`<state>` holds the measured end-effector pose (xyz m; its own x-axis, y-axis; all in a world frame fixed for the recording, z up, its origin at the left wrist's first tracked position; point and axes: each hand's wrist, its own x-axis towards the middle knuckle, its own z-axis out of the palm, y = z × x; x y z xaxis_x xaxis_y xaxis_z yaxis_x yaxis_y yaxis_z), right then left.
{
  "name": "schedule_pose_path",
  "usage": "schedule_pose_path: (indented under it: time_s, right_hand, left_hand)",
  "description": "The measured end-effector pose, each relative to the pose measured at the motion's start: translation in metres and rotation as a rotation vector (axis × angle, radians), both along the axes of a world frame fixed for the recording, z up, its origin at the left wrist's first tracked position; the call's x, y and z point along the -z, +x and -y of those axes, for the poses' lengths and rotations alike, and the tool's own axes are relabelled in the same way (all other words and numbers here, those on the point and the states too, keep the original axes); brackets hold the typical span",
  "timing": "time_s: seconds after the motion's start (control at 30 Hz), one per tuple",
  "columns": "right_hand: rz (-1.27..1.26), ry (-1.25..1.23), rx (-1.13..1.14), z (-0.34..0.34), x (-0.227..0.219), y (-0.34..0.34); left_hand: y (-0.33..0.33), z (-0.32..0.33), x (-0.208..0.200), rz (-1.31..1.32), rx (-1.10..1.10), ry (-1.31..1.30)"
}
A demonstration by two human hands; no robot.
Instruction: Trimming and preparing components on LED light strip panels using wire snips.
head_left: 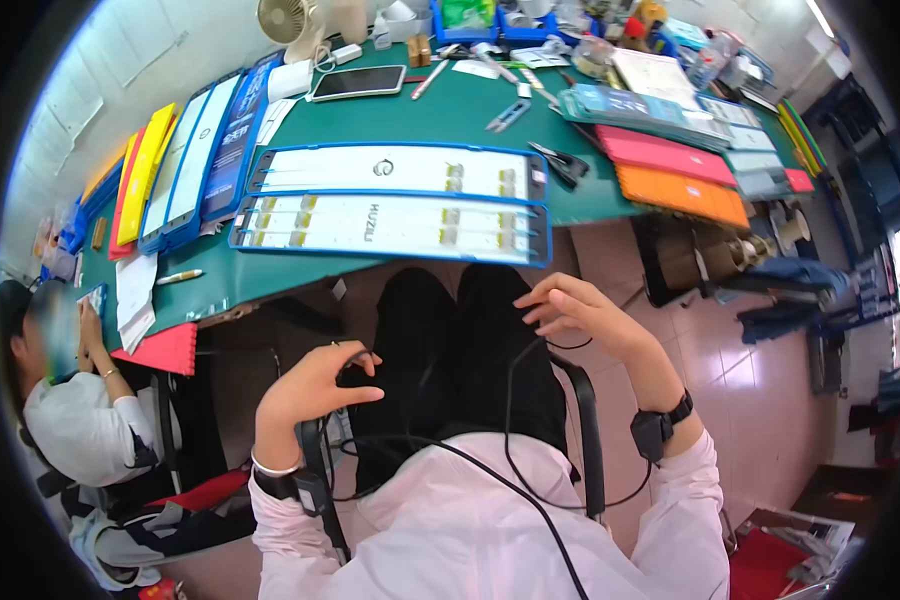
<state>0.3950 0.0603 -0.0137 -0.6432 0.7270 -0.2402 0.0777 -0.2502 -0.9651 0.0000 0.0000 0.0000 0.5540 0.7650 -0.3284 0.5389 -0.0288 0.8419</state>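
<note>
My left hand [315, 388] hovers by the left armrest of my chair, thumb apart from the bent fingers, with nothing in it. On the other side my right hand [588, 312] is raised over my right thigh, fingers loosely spread and holding nothing. Both hands are off the table. Closest in front of them, along the table's near edge, lies a long flat hinged case [390, 222], opened out. It has a blue rim and white inner panels, with small yellowish bundles strapped in rows. Each wrist wears a black band; thin black cables cross my lap and shirt.
The green table [370, 120] bears a tablet [358, 83], thread snips [508, 116], a black clip-like tool [560, 163], pink and orange folders [670, 165], and upright cases [185, 150] at left. A fan [288, 22] stands behind. Another person [90, 420] sits at left holding a phone-like object.
</note>
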Motion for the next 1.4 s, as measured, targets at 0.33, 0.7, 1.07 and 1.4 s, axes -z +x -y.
schedule_pose_path:
  time_s: [0.33, 0.7, 1.07, 1.4]
  right_hand:
    - [0.016, -0.423, 0.285, -0.064, -0.009, 0.001]
    - [0.34, -0.102, 0.395, -0.088, -0.022, 0.0]
    - [0.951, 0.487, 1.149, -0.075, -0.068, 0.194]
    - [1.663, 0.803, 0.925, -0.17, -0.015, 0.292]
  left_hand:
    - [-0.011, -0.083, -0.032, -0.125, 0.059, -0.079]
    - [-0.035, -0.09, -0.089, 0.019, 0.003, 0.097]
    - [-0.004, -0.117, -0.029, -0.425, -0.407, 0.778]
    - [0.01, -0.124, -0.022, -0.78, -0.325, 0.767]
